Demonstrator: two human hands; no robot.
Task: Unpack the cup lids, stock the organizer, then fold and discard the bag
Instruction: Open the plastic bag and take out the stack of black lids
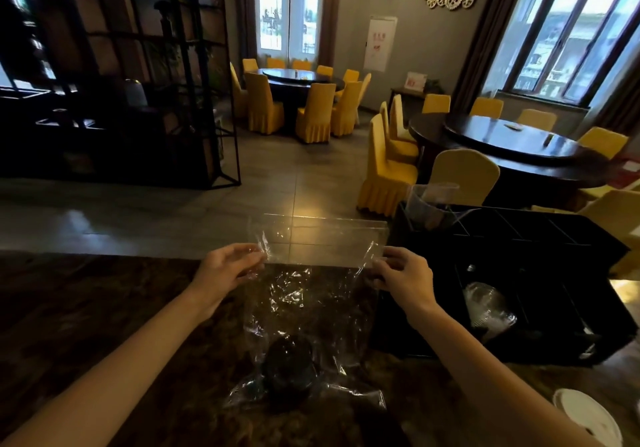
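both hands are up over the dark marbled counter (pixel 104 308), and between them hangs the clear plastic bag (pixel 308 308), stretched wide across its upper part. the left hand (pixel 230 268) pinches the bag's left edge, fingers curled in with the film caught at the fingertips; the right hand (pixel 403 273) does the same on the right edge, thumb and fingers closed on the crinkled plastic. above the two grips the bag's top section stands up flat and smooth, the floor tiles showing straight through it, while below the hands the film drops down crumpled and glinting, its bottom edge lying on the counter close to the person. a dark round shape (pixel 289 374) sits low within the bag's outline, though whether it is inside the bag or under it i cannot tell. just right of the bag, on the same counter, sits the black organizer (pixel 554 239) with its divided compartments; clear cup lids (pixel 488 308) lie stacked on their side in a near compartment, and a clear plastic cup (pixel 429 204) stands up at the organizer's far left corner. down at the lower right edge of the view a white lid (pixel 585 415) rests on the counter, well apart from the bag. beyond the counter, round dark tables (pixel 519 149) ringed by yellow-covered chairs (pixel 388 169) fill the room.
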